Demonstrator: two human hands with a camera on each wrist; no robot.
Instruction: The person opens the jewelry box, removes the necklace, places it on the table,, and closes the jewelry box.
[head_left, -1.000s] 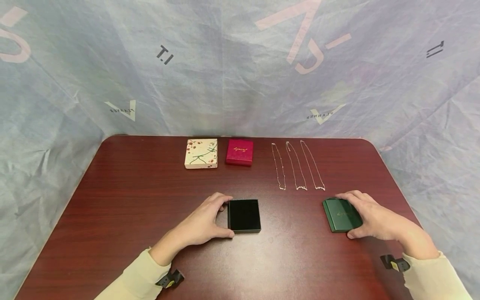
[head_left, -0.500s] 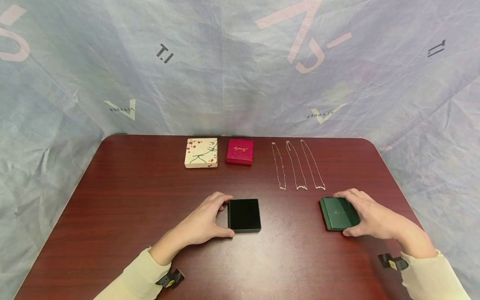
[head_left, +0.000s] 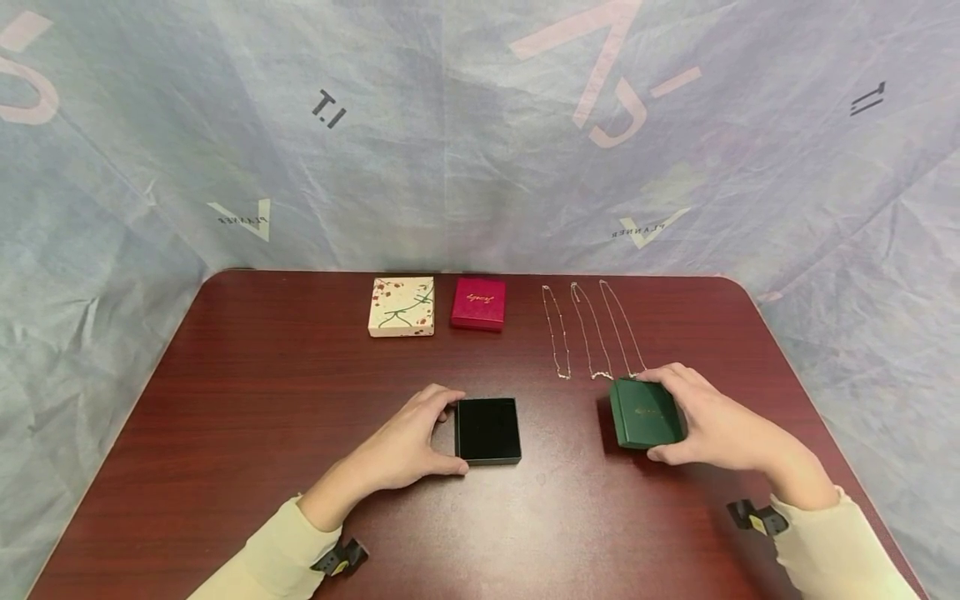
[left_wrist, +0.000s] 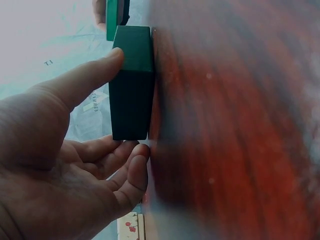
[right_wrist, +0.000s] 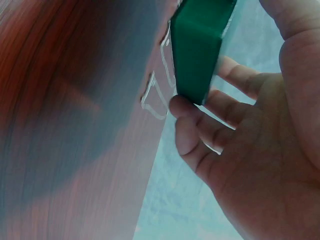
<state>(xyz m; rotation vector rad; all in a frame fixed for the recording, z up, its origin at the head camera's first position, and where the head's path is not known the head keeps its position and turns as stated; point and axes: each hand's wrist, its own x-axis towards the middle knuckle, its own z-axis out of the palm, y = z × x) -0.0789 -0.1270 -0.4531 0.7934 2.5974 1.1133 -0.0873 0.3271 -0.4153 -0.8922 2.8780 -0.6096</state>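
My left hand (head_left: 401, 437) grips the left side of a green box base (head_left: 489, 429) with a black lining, thumb on the near edge and fingers at the far one. In the left wrist view the box base (left_wrist: 132, 85) stands flat against the tabletop. To the right, my right hand (head_left: 712, 421) holds the matching green box lid (head_left: 647, 414) by its near and far edges, with gold lettering on top. The right wrist view shows the lid (right_wrist: 200, 45) raised off the table, fingertips at its edge. Just behind the lid lie three thin necklaces (head_left: 592, 333).
A cream floral box (head_left: 402, 307) and a red box (head_left: 478, 304) sit at the back of the dark red wooden table (head_left: 285, 375). Grey printed cloth (head_left: 450, 150) hangs behind and at both sides.
My right hand has lifted the green lid and carried it left, toward the box base. The lid now overlaps the lower end of the rightmost necklace. My left hand has stayed put.
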